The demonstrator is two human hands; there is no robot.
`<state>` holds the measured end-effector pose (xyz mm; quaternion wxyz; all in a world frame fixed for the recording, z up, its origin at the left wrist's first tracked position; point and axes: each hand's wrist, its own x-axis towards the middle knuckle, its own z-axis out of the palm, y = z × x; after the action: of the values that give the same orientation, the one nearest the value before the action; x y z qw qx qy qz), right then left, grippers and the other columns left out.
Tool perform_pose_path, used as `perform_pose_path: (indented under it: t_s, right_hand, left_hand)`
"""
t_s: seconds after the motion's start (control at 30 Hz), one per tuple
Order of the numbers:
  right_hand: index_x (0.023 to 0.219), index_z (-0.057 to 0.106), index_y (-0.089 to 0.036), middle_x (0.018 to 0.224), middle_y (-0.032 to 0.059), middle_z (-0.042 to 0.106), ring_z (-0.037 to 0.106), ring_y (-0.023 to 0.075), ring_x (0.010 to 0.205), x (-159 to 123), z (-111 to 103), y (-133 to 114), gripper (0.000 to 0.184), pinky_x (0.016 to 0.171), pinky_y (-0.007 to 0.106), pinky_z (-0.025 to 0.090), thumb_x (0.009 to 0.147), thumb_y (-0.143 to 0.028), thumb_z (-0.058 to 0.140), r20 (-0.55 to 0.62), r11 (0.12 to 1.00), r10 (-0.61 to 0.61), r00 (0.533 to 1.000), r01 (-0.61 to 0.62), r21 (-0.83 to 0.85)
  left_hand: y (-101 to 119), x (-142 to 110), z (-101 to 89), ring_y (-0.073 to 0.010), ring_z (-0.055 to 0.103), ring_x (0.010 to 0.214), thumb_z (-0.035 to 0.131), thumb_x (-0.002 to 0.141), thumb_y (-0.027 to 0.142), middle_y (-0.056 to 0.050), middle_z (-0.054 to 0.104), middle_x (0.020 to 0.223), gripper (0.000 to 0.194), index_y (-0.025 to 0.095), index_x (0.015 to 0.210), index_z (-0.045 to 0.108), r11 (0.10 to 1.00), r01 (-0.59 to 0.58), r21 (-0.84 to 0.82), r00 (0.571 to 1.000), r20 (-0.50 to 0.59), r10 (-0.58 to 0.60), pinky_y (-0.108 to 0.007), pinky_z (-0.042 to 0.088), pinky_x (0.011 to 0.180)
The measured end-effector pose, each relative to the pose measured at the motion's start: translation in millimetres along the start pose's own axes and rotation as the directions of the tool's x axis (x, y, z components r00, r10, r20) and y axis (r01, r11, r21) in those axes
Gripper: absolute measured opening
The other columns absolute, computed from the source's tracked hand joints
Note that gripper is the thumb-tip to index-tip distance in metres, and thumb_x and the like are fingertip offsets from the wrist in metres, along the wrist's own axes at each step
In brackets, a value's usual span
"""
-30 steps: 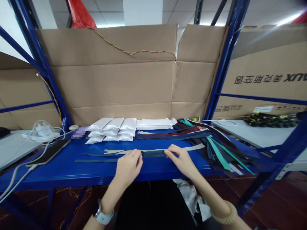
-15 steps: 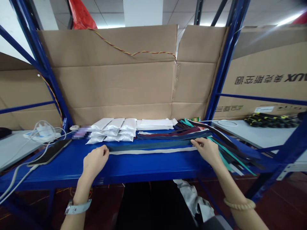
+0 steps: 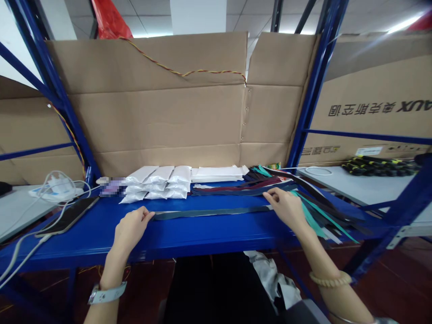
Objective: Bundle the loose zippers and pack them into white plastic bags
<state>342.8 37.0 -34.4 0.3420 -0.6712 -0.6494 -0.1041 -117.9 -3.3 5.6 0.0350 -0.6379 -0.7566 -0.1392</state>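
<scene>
A long dark blue-grey strip [image 3: 212,211] lies stretched flat along the blue shelf [image 3: 202,234], with a white strip partly showing beneath it. My left hand [image 3: 130,227] pinches the strip's left end, fingers closed. My right hand [image 3: 286,207] pinches its right end, right beside a fanned pile of dark, teal and maroon strips [image 3: 297,193].
White packets [image 3: 158,182] and a flat white stack [image 3: 218,173] sit at the back against cardboard [image 3: 162,112]. A phone [image 3: 67,216] on a white cable and a power strip [image 3: 54,189] lie at left. Blue rack posts stand on both sides; a grey shelf [image 3: 364,186] is at right.
My hands moved apart from the shelf's middle, drawing the dark strip out full length. Since half a second ago the strip has settled flat over the white one.
</scene>
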Motion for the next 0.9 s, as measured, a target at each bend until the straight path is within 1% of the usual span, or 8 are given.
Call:
perform_pose_path:
  t_s: [0.07,0.2,0.3,0.4,0.57,0.7,0.8,0.9]
  right_hand:
    - [0.089,0.063,-0.020,0.078,0.0065,0.066,0.058,0.0241,0.083,11.4,3.3,-20.1,0.025,0.071,0.032,0.036,0.088,-0.038,0.046,0.101,0.993,-0.106,0.989,0.101,0.056]
    - [0.088,0.068,-0.021,0.085,0.0044,0.069,0.061,0.0183,0.080,50.1,25.8,-74.2,0.016,0.072,0.027,0.040,0.085,-0.024,0.053,0.295,0.953,-0.292,0.910,0.252,0.168]
    - [0.087,0.070,-0.019,0.086,0.0046,0.069,0.062,0.0163,0.081,77.3,54.4,-108.9,0.012,0.072,0.025,0.042,0.082,-0.020,0.059,0.377,0.938,-0.339,0.862,0.280,0.203]
    - [0.087,0.069,-0.018,0.089,0.0052,0.068,0.062,0.0168,0.084,89.2,80.4,-129.2,0.012,0.074,0.027,0.044,0.078,-0.025,0.067,0.446,0.942,-0.333,0.831,0.274,0.193]
    - [0.091,0.063,-0.014,0.095,0.0047,0.064,0.060,0.0170,0.088,89.7,97.1,-134.1,0.021,0.081,0.037,0.048,0.087,-0.034,0.058,0.504,0.952,-0.305,0.808,0.264,0.154]
    - [0.087,0.064,-0.013,0.087,0.0034,0.065,0.061,0.0160,0.082,89.8,93.3,-125.2,0.018,0.076,0.034,0.048,0.086,-0.031,0.060,0.501,0.955,-0.297,0.812,0.248,0.164]
    - [0.079,0.067,-0.015,0.083,0.0039,0.067,0.061,0.0168,0.081,88.2,88.2,-119.3,0.007,0.070,0.027,0.044,0.080,-0.021,0.064,0.467,0.952,-0.302,0.831,0.239,0.192]
    - [0.078,0.068,-0.017,0.083,0.0032,0.068,0.061,0.0158,0.079,85.4,82.7,-116.6,0.007,0.066,0.023,0.040,0.079,-0.017,0.061,0.425,0.940,-0.327,0.844,0.246,0.235]
  left_hand:
    - [5.4,-0.9,-0.3,-0.0228,0.061,0.075,0.033,0.089,0.052,-0.004,0.066,0.080,0.037,0.024,0.083,0.056,1.000,-0.008,-0.001,1.000,-0.025,0.008,-0.025,0.033,0.057]
    - [22.5,-5.7,0.6,-0.0208,0.061,0.073,0.034,0.090,0.048,-0.002,0.065,0.079,0.032,0.024,0.084,0.054,0.998,-0.051,-0.029,0.998,-0.045,0.049,-0.024,0.031,0.056]
    - [36.7,-11.4,2.2,-0.0189,0.060,0.072,0.036,0.091,0.044,-0.001,0.065,0.079,0.026,0.024,0.084,0.052,0.992,-0.109,-0.060,0.992,-0.067,0.105,-0.023,0.030,0.055]
    - [48.2,-16.8,2.8,-0.0177,0.059,0.072,0.037,0.091,0.041,0.001,0.064,0.080,0.021,0.025,0.086,0.050,0.984,-0.161,-0.077,0.983,-0.104,0.153,-0.023,0.028,0.054]
    - [57.2,-22.4,2.4,-0.0165,0.057,0.068,0.037,0.092,0.039,0.002,0.062,0.078,0.018,0.026,0.089,0.049,0.976,-0.195,-0.096,0.975,-0.128,0.182,-0.023,0.027,0.052]
    - [60.6,-24.5,5.3,-0.0161,0.056,0.068,0.037,0.092,0.039,0.002,0.060,0.077,0.019,0.025,0.087,0.049,0.969,-0.220,-0.108,0.970,-0.133,0.205,-0.023,0.027,0.053]
    - [63.8,-24.5,9.3,-0.0162,0.056,0.071,0.037,0.092,0.038,0.001,0.059,0.075,0.019,0.025,0.085,0.049,0.963,-0.238,-0.126,0.966,-0.133,0.221,-0.022,0.026,0.053]
    - [66.5,-23.6,13.0,-0.0160,0.056,0.071,0.038,0.091,0.037,0.001,0.058,0.073,0.018,0.025,0.085,0.050,0.955,-0.258,-0.146,0.962,-0.128,0.240,-0.022,0.026,0.053]
